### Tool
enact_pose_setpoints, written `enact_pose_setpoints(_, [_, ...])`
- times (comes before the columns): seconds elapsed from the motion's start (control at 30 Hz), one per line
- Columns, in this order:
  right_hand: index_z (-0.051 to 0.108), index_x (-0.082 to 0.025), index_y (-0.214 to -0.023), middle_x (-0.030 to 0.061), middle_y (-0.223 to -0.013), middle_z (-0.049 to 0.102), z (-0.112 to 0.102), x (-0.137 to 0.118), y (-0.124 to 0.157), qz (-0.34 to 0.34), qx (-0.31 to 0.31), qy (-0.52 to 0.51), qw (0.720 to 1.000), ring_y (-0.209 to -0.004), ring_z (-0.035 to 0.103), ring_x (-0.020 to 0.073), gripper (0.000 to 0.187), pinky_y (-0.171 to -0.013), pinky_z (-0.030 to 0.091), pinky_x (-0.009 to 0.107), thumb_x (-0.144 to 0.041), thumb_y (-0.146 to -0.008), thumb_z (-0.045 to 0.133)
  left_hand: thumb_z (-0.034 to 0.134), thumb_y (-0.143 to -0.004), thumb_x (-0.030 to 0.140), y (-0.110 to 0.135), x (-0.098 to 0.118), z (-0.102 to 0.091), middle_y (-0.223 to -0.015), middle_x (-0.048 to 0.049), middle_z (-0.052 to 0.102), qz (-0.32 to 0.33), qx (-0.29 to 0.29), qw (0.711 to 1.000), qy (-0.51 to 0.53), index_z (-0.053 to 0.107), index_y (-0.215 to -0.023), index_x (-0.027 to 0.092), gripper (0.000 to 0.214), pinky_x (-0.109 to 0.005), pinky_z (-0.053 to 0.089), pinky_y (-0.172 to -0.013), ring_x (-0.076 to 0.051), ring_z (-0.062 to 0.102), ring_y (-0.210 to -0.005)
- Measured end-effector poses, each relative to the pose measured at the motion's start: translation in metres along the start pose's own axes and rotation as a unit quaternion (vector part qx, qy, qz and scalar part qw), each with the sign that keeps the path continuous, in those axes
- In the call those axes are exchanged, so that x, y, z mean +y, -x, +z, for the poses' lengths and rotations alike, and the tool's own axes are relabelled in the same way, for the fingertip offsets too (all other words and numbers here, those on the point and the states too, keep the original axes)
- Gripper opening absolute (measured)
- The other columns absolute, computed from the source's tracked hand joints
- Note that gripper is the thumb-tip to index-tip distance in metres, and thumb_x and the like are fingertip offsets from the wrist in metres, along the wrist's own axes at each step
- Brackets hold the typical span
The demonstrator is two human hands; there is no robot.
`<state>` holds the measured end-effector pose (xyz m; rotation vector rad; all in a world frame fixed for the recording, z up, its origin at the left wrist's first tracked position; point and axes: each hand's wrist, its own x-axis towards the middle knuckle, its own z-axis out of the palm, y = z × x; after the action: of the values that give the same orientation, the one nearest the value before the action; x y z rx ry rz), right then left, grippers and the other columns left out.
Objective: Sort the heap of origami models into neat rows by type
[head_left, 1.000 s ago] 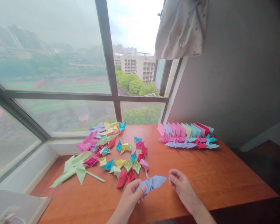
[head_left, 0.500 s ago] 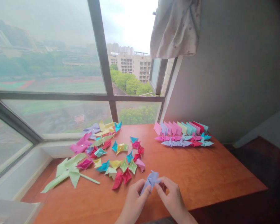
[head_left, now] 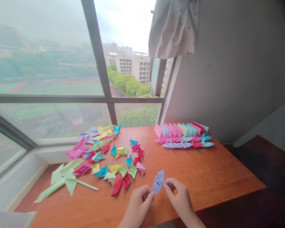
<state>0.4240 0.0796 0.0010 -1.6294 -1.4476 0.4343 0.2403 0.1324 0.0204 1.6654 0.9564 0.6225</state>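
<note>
A lavender folded-paper crane (head_left: 158, 182) is held above the front of the table, its wings spread up and down. My right hand (head_left: 180, 196) pinches the narrow point on its right side between thumb and forefinger. On the other side, my left hand (head_left: 139, 201) is closed, with thumb and forefinger at the crane's lower left edge; the pinched bit of paper is mostly hidden. Left of my hands lie several folded paper boats, among them a red boat (head_left: 117, 186) and a pink boat (head_left: 140, 168).
A pale green pinwheel (head_left: 64, 175) and a magenta pinwheel (head_left: 78, 148) lie at the left of the wooden table (head_left: 218, 180). At the back right, several paper cranes (head_left: 175, 145) sit in rows before upright folded papers (head_left: 191, 129). Windows and a curtain (head_left: 173, 31) stand behind.
The lavender crane has turned more upright and its wings look more spread. My left fingers have shifted down to its lower left edge. The view has swung slightly right.
</note>
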Motion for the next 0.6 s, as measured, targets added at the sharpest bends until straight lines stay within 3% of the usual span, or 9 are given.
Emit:
enact_pose_setpoints(0.17, [0.064,-0.021,-0.078,0.0012,-0.069,0.065,-0.006,0.014,-0.011,0.012,0.029,0.054,0.998,-0.061,0.061,0.0139,0.026,-0.059,0.046,0.022,-0.036,-0.093,0.050,0.050,-0.091,0.032,0.002,-0.002,-0.005,-0.061,0.0006,0.053,0.024,0.004,0.998,-0.049,0.059,-0.066,0.016,0.031,-0.023,0.031,-0.055,-0.014,0.047,-0.058])
enact_pose_setpoints(0.33, [0.059,-0.021,-0.080,0.0016,-0.071,0.064,-0.021,0.045,-0.037,0.040,0.088,0.195,0.976,-0.063,0.060,0.0153,0.024,-0.060,0.040,0.024,-0.039,-0.092,0.049,0.046,-0.095,0.029,0.010,-0.010,-0.016,-0.067,-0.0015,0.058,0.093,0.012,0.984,-0.152,0.056,-0.071,0.017,0.028,-0.024,0.034,-0.059,-0.015,0.051,-0.063])
enact_pose_setpoints(0.47, [0.057,-0.021,-0.080,0.0005,-0.073,0.064,-0.026,0.058,-0.062,0.073,0.070,0.289,0.952,-0.063,0.057,0.0139,0.020,-0.055,0.029,0.024,-0.035,-0.091,0.049,0.044,-0.096,0.025,0.013,-0.017,-0.019,-0.068,-0.0014,0.058,0.135,0.001,0.968,-0.211,0.053,-0.072,0.019,0.026,-0.024,0.035,-0.061,-0.015,0.053,-0.065])
enact_pose_setpoints(0.6, [0.058,-0.020,-0.081,0.0002,-0.078,0.064,-0.021,0.051,-0.089,0.109,0.059,0.347,0.930,-0.062,0.053,0.0118,0.017,-0.054,0.020,0.025,-0.032,-0.091,0.051,0.044,-0.095,0.022,0.012,-0.021,-0.016,-0.067,-0.0009,0.057,0.126,0.002,0.964,-0.233,0.050,-0.071,0.019,0.026,-0.024,0.034,-0.060,-0.015,0.053,-0.064])
